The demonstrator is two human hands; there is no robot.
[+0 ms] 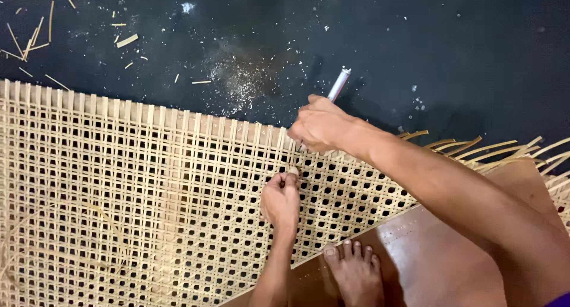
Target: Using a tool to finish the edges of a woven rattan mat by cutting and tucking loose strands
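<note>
right hand: clenched around a slim silver metal tool, its tip down at the far edge of the woven cane sheet, handle sticking up over the dark floor.
left hand: my fingertips pinch a pale cane strand just beside the tool's tip, near the sheet's far edge.
woven cane sheet: pale open-mesh rattan webbing, spread flat over the floor and over the brown wooden frame, loose strand ends fanning out at its right corner.
my foot: bare, resting on the frame's near edge, toes touching the webbing.
floor: dark, with pale dust and cut cane scraps beyond the sheet's far left corner.
</note>
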